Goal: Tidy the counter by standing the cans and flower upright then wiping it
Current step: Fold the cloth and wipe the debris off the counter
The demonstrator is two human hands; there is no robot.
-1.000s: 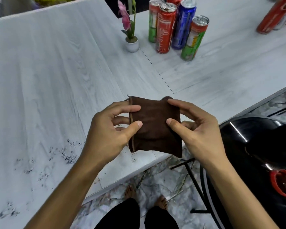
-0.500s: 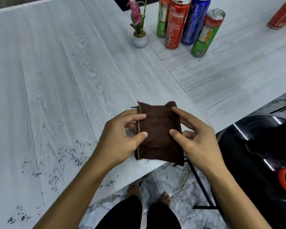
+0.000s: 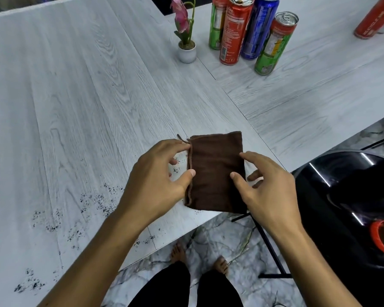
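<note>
Across the pale grey wood-grain counter (image 3: 80, 111), speckled with dark crumbs near its front edge, a folded brown terry cloth (image 3: 216, 173) lies flat by the corner. Both forearms reach in from below. The left hand (image 3: 157, 178) pinches the cloth's hemmed left edge between thumb and forefinger; the right hand (image 3: 268, 185) hovers with fingers spread, thumb touching the fabric (nothing gripped). Farther back, four slim aluminium cans (image 3: 248, 34) stand upright beside a pink artificial orchid in a small white pot (image 3: 186, 52).
</note>
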